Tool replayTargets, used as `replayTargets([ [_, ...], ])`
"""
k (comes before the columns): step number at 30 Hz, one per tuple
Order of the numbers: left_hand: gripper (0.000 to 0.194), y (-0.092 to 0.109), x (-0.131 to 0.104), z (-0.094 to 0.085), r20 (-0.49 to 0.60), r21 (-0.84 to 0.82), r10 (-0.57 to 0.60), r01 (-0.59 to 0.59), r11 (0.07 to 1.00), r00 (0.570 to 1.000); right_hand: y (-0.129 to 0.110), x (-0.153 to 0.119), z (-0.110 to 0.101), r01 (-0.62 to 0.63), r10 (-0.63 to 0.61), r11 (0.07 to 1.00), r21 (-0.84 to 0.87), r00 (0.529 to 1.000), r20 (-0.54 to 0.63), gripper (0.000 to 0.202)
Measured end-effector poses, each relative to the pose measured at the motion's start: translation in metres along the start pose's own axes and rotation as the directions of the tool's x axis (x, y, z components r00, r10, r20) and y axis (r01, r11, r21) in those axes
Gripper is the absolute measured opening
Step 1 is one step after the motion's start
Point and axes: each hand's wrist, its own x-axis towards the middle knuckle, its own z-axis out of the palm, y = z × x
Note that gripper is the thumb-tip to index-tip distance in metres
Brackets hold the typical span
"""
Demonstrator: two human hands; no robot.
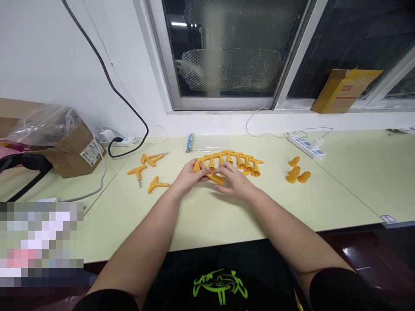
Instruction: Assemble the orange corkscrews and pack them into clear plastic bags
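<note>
My left hand (192, 177) is closed around the handle of a yellow corkscrew (216, 178), held low over the table. My right hand (236, 183) is at the other end of it, fingers curved around its cone-shaped yellow part; how firmly they touch it is hard to tell. Just behind my hands stands a curved row of several yellow corkscrews with cone bases (249, 165). To the left lie several T-shaped corkscrews (157, 184) with bare metal spirals. Several loose yellow cones (293, 174) stand at the right.
An open cardboard box (73, 151) with plastic bags is at the left. Power strips (306, 147) and cables lie along the wall. A clear plastic bag (209, 143) lies behind the row. A yellow box (345, 91) leans on the window sill.
</note>
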Motion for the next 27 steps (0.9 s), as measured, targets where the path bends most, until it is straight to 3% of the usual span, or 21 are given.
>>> replayTargets([
  [5,0.048,-0.003,-0.001,-0.003,0.148,0.075,-0.091,0.081,0.994,0.985,-0.011,-0.003,-0.002,0.052,-0.054,0.999,0.016,0.993,0.102,0.021],
  [11,0.049,-0.004,0.000,0.000,0.060,0.058,-0.017,0.014,0.998,0.998,-0.011,-0.001,0.000,-0.113,0.117,0.993,-0.038,0.986,0.116,0.036],
  [18,0.048,0.000,-0.002,0.002,0.093,0.118,0.090,-0.100,0.988,0.992,-0.014,-0.001,-0.004,-0.245,0.238,0.968,0.052,0.965,0.108,0.031],
  [23,0.050,0.002,-0.004,0.003,0.119,0.130,0.098,-0.113,0.985,0.988,-0.015,-0.002,-0.004,-0.197,0.188,0.979,0.061,0.974,0.123,0.027],
  [27,0.055,0.000,-0.004,0.003,0.143,0.096,-0.014,0.000,0.995,0.990,-0.021,-0.001,-0.003,-0.067,0.066,0.998,0.007,0.996,0.062,0.024],
])
